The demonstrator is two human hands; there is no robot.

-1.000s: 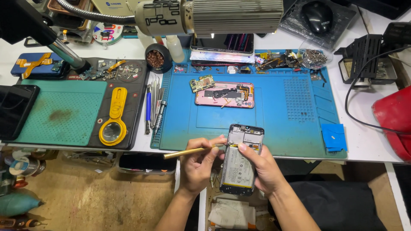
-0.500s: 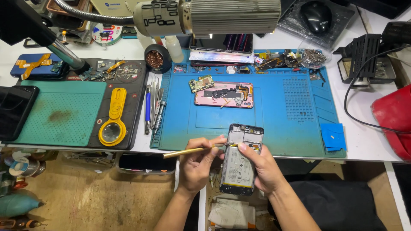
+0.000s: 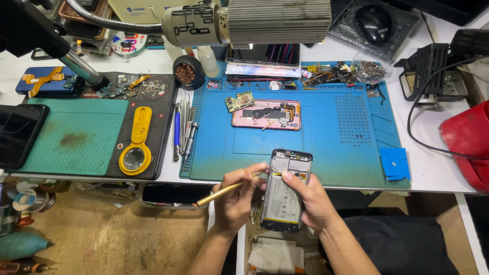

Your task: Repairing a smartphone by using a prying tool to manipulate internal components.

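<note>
At far left, a black smartphone (image 3: 18, 133) lying face up beside a green perforated rubber mat (image 3: 76, 135), then a yellow plastic magnifier (image 3: 136, 142) on the dark tray, and a row of slim screwdrivers (image 3: 183, 130) at the edge of the large blue silicone repair mat (image 3: 316, 122) covering the white worktop (image 3: 433, 173). Further in, on that blue mat, a pink opened phone body (image 3: 266, 114) with a small green circuit board (image 3: 240, 101) at its left corner, well apart from the hands. Below, over the front edge of the worktop, the left hand (image 3: 237, 196) with a pen-like grip closed on a thin gold-coloured metal tool (image 3: 224, 189), tip apparently touching the upper left part of the opened phone. Just right of it, the right hand (image 3: 308, 201) holding a black smartphone with its back cover removed (image 3: 285, 191), fingers wrapped around the right side, thumb across the top area, pale battery and small boards exposed. Probably light and stiff, but fragile inside; safest to take by the outer frame edges, not by the battery or the flat cables. Further right, a small blue cloth (image 3: 395, 163), a black cable (image 3: 423, 137), and a red plastic object (image 3: 468, 137) at the far edge.
</note>
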